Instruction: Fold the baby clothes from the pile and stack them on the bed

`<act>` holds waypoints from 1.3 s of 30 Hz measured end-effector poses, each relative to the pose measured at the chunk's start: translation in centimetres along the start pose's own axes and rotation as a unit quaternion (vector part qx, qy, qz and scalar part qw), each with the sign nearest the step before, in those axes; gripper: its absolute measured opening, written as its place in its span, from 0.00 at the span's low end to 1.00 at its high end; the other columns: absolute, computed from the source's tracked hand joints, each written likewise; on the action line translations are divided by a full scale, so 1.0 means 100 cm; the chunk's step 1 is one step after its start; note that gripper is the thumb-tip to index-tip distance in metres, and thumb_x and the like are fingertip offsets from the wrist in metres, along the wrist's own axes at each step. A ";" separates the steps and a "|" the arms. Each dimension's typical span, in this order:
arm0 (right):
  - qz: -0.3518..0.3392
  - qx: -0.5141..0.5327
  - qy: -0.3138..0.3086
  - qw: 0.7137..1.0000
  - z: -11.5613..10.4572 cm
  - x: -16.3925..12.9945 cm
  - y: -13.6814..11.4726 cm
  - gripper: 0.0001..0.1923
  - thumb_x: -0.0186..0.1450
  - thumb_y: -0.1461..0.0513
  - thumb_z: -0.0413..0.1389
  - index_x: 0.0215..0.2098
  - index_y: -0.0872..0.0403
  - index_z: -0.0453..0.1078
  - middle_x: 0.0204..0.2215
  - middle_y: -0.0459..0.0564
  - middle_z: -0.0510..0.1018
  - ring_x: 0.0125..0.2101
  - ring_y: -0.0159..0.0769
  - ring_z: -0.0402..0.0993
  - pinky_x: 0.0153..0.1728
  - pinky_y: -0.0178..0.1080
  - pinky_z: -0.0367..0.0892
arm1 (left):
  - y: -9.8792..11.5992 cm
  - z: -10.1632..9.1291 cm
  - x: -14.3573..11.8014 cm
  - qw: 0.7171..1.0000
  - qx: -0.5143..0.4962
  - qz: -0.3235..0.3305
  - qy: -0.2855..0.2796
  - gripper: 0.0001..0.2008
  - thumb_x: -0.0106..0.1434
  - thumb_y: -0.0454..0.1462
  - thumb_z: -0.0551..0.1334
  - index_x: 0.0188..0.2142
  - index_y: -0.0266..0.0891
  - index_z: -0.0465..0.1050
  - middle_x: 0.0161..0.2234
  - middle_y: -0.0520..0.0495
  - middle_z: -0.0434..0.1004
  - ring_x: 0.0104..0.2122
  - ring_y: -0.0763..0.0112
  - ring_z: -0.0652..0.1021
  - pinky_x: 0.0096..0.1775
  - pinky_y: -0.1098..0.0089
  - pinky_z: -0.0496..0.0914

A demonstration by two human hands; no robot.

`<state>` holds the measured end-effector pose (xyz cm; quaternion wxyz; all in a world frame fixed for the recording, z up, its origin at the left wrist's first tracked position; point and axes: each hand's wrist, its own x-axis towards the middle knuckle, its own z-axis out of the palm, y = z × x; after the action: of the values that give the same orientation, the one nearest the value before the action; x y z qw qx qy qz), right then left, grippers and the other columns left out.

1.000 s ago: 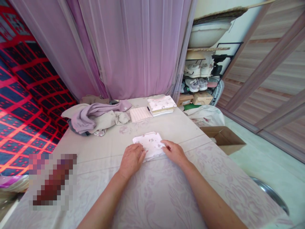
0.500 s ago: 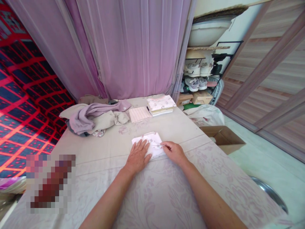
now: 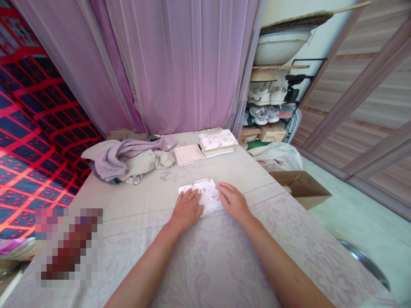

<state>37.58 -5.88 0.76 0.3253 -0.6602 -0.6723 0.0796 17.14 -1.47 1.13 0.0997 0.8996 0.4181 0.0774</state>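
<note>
Folded printed cloth (image 3: 208, 196), one piece, lies on the floral sheet (image 3: 205, 261) in front of us, between our two hands. Our left hand (image 3: 186, 208) rests flat on its left part, fingers a little spread; our right hand (image 3: 235, 202) touches its right edge, and we cannot tell whether it pinches any fabric. The hands are apart from each other.

Beyond the cloth we see one striped folded cloth (image 3: 190, 155), just beside one stack of folded cloths (image 3: 218, 139) topped by a similar print. Farther left sits a heap of loose clothes (image 3: 135, 160); its purple garment (image 3: 111, 162) bears a small label (image 3: 168, 146) we cannot read. A blurred patch hides the near left corner.

Behind hangs a purple curtain (image 3: 189, 64). To its right a rack (image 3: 310, 59) holds two pairs of shoes (image 3: 260, 95), with two cardboard boxes (image 3: 272, 133) below, their markings too small to read. Past the sheet's right edge stand one open carton (image 3: 308, 182) and one metal basin (image 3: 366, 261).
</note>
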 end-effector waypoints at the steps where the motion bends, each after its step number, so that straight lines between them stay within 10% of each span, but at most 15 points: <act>1: -0.018 -0.010 -0.008 1.000 0.001 0.004 -0.005 0.20 0.65 0.63 0.46 0.51 0.52 0.71 0.54 0.52 0.72 0.54 0.38 0.66 0.57 0.43 0.59 | 0.001 -0.002 0.003 1.000 0.002 -0.005 0.013 0.22 0.67 0.42 0.50 0.59 0.41 0.63 0.62 0.43 0.62 0.62 0.57 0.60 0.62 0.48 0.52; 10: -0.019 -0.104 -0.191 0.976 0.032 0.032 -0.040 0.27 0.69 0.58 0.41 0.65 0.54 0.54 0.65 0.54 0.54 0.65 0.42 0.47 0.62 0.54 0.44 | -0.003 0.011 0.012 0.993 0.023 -0.111 0.020 0.27 0.68 0.44 0.48 0.64 0.36 0.55 0.65 0.39 0.53 0.65 0.54 0.53 0.62 0.50 0.50; 20: -0.024 -0.111 -0.205 0.972 0.041 0.028 -0.030 0.28 0.69 0.56 0.40 0.66 0.52 0.51 0.67 0.52 0.51 0.66 0.40 0.42 0.62 0.55 0.42 | -0.009 0.023 0.008 0.993 -0.006 -0.105 0.058 0.28 0.68 0.45 0.48 0.64 0.33 0.55 0.65 0.38 0.53 0.65 0.54 0.52 0.62 0.51 0.51; 26: -0.039 -0.055 -0.149 0.987 0.038 0.029 -0.020 0.25 0.69 0.58 0.41 0.63 0.54 0.58 0.64 0.54 0.59 0.64 0.39 0.51 0.61 0.47 0.50 | -0.023 0.028 0.004 0.993 -0.030 -0.094 0.073 0.28 0.68 0.45 0.49 0.64 0.38 0.55 0.65 0.38 0.53 0.65 0.55 0.53 0.61 0.49 0.53; 30: 0.089 -0.043 -0.062 0.993 0.022 0.025 -0.003 0.21 0.66 0.60 0.45 0.56 0.53 0.66 0.53 0.55 0.73 0.52 0.39 0.69 0.53 0.40 0.62 | -0.040 0.026 -0.014 0.979 -0.022 -0.163 0.118 0.26 0.68 0.45 0.48 0.62 0.37 0.59 0.64 0.36 0.55 0.64 0.53 0.56 0.60 0.48 0.54; 39: 0.228 -0.048 -0.217 0.948 -0.001 0.037 0.003 0.14 0.56 0.52 0.56 0.31 0.53 0.76 0.29 0.50 0.80 0.31 0.38 0.74 0.28 0.34 0.60 | -0.041 0.017 -0.027 0.976 -0.016 -0.196 0.093 0.26 0.67 0.47 0.49 0.59 0.36 0.63 0.61 0.39 0.63 0.62 0.52 0.60 0.60 0.48 0.53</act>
<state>38.17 -2.38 1.94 0.1127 -0.7773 -0.5613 0.2608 12.80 -1.15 -1.66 0.0877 0.7873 0.5925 0.1465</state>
